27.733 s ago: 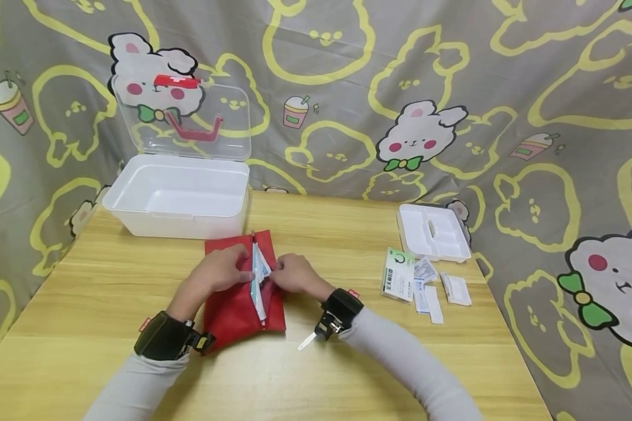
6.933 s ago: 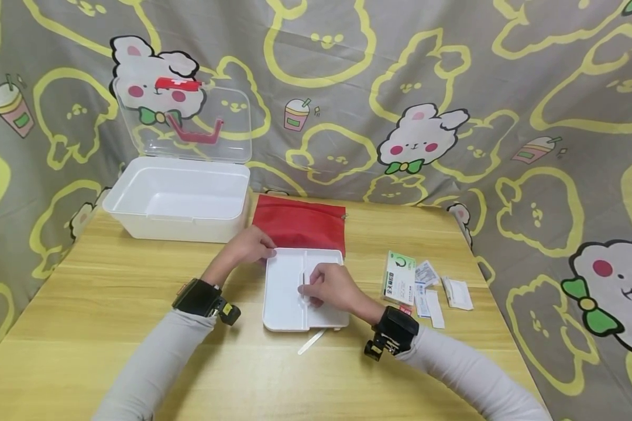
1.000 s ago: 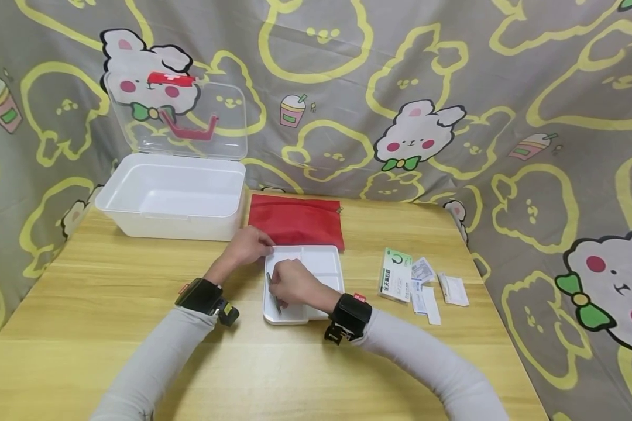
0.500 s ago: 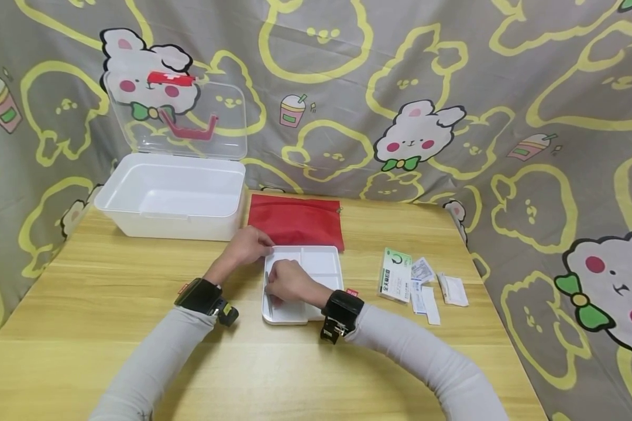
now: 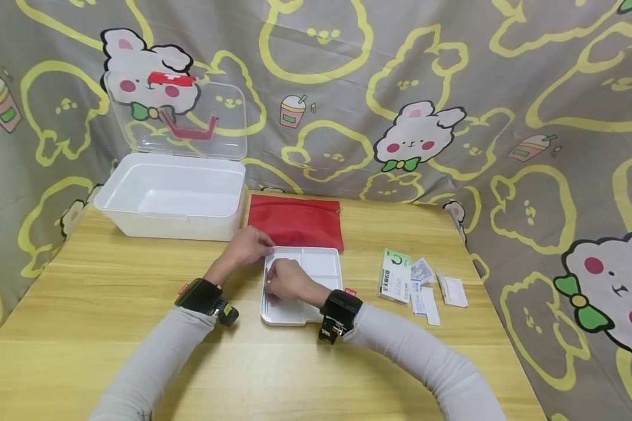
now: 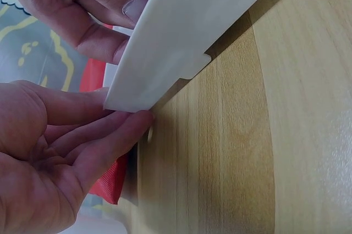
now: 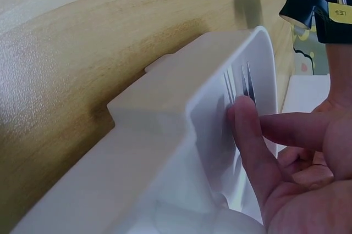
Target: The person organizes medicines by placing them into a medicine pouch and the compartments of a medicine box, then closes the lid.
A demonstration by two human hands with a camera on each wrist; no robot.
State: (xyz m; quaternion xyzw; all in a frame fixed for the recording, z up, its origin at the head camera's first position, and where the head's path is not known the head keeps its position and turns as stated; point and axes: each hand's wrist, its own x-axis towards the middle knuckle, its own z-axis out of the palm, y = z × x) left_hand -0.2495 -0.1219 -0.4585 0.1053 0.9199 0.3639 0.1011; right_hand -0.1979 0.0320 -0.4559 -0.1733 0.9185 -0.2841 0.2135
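A white compartment tray [image 5: 297,316] lies in the middle of the table. My left hand [image 5: 248,246] pinches its far left corner, thumb at the rim and fingers at the outer wall in the left wrist view. My right hand [image 5: 291,280] reaches into the long left compartment, fingertips close together. In the right wrist view, pointed metal tweezers [image 7: 250,84] lie along the compartment's side, and the right fingers [image 7: 250,129] pinch at them, covering their other end. Beside the tweezers runs a thin pale strip [image 7: 230,87].
A white box [image 5: 163,225] with its clear lid [image 5: 226,140] raised stands back left. A red zip pouch [image 5: 295,222] lies behind the tray. To the right are a green-and-white box [image 5: 396,275], small paper packets [image 5: 422,271] and a white packet [image 5: 454,290].
Earlier the tray stood back right and the pouch lay under both hands. The pale strip has left the table. In the last second my right hand brought the tweezers to the tray's left side.
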